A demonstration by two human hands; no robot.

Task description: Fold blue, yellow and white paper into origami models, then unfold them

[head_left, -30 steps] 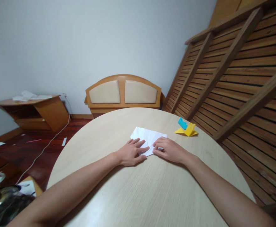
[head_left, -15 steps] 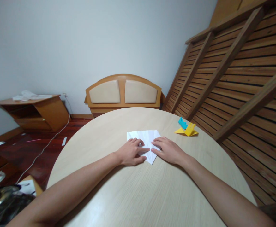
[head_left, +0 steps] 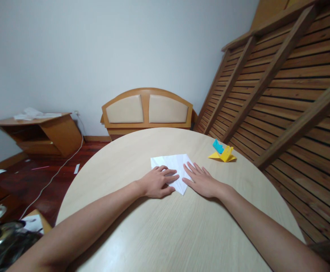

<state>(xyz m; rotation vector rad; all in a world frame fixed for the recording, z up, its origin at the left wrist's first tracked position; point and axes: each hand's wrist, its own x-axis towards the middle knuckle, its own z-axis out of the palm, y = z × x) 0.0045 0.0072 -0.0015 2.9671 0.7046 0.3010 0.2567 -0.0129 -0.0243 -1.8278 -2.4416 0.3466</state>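
A creased white sheet of paper [head_left: 173, 161] lies flat on the round table, one pointed corner facing me. My left hand [head_left: 158, 182] rests on its left part, palm down, with the fingers stretched across the paper. On the right edge lies my right hand [head_left: 202, 180], fingers spread and flat. Both hands are open and press on the sheet from above, covering parts of it. Beyond my right hand stand a yellow folded-paper figure [head_left: 225, 154] and a smaller blue folded-paper piece [head_left: 217, 146], close together.
The pale wooden round table [head_left: 153, 230] fills the foreground. A slatted wooden frame [head_left: 281, 98] leans along its right side. Behind the table stands a padded headboard [head_left: 147, 107]. At left are a low cabinet [head_left: 60, 138] and a white cable [head_left: 60, 170] on the floor.
The fingers of my right hand have spread apart and straightened over the paper's right side. My left hand's fingers have extended slightly. The paper has barely shifted.
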